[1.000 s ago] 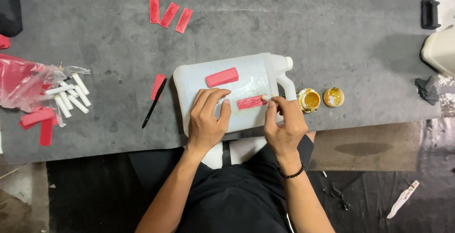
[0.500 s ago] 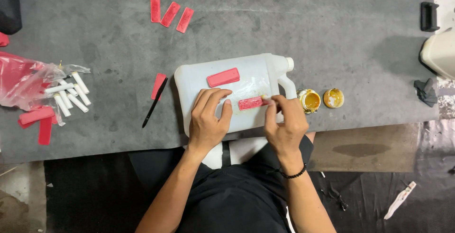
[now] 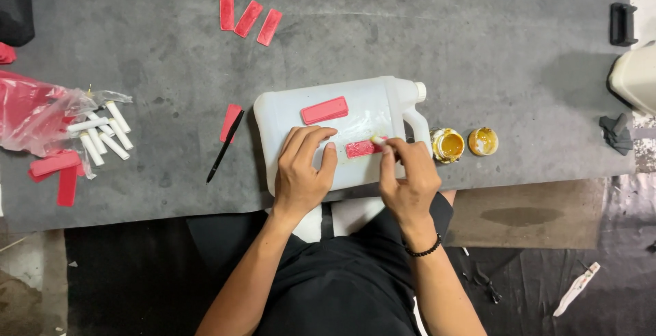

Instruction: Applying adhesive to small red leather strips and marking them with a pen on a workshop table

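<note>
White jug (image 3: pixel 369 107) lay flat at the near edge of the grey surface (image 3: pixel 478 49), with open room beyond it. My left hand (image 3: pixel 304 165) pressed flat on it, fingers spread. My right hand (image 3: pixel 406 179) pinched a small pale piece, hard to make out, against the red strip (image 3: pixel 361 149) just beside my left fingertips.

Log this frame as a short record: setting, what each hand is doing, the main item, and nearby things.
setting: grey work table, seen from above
main item: white plastic jug lying on its side, two red strips on it
left hand: flat on the jug, steadying it
right hand: pinching a small white piece at the end of the lower red strip
upper red strip: untouched
nearby: open paint jar and its lid, black brush, white sticks, three loose red strips
</note>
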